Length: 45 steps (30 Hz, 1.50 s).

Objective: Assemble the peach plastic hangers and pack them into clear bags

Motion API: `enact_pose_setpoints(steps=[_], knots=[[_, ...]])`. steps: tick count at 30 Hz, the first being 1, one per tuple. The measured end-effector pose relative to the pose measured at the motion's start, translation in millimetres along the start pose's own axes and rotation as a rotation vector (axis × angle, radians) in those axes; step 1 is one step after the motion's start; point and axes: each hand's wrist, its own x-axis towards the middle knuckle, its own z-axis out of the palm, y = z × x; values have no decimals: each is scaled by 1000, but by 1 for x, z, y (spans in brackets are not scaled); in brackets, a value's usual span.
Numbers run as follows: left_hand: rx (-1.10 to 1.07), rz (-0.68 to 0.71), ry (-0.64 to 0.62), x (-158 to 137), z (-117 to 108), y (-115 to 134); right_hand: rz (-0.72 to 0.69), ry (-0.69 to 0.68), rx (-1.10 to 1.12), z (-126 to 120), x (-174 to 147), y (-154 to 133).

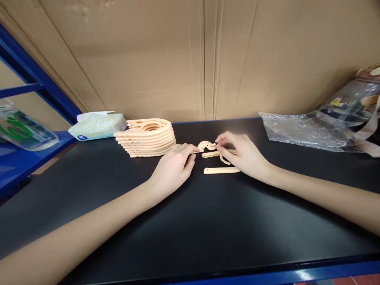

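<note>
Two small cream plastic parts of a folding hanger lie between my hands. One is a curved hook piece [207, 145] with small holes. My left hand [175, 166] is closed, its fingertips on a thin hanger arm [196, 152] at the hook piece's left end. With thumb and forefinger, my right hand [242, 152] pinches the hook piece's right end. Under and beside the right hand lie another hanger arm [210, 154], a curved hook [225, 160] and a loose straight arm [221, 170], each partly covered. A stack of cream folding hangers [148, 138] stands beyond my left hand.
A tissue pack [99, 126] sits at the back left, near a blue shelf frame [56, 136] holding a clear bottle [28, 128]. Clear plastic wrap [305, 132] and a strapped bottle [353, 99] are at the right. Cardboard [142, 59] backs the black table [190, 237].
</note>
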Motion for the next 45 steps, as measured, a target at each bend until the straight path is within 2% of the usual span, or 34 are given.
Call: enact_pose_setpoints(steps=[9, 17, 28, 36, 40, 45], knots=[[60, 13, 3, -1, -3, 5, 37, -6, 161, -1, 0, 1], [217, 97, 12, -1, -4, 6, -17, -42, 83, 2, 1, 6], [96, 71, -9, 1, -1, 3, -77, -35, 19, 2, 1, 5], [84, 56, -17, -1, 1, 3, -176, -62, 0, 0, 0, 2], [153, 120, -34, -1, -1, 5, -211, -25, 9, -1, -1, 0], [159, 209, -36, -1, -3, 10, -350, 3, 62, -2, -6, -4]])
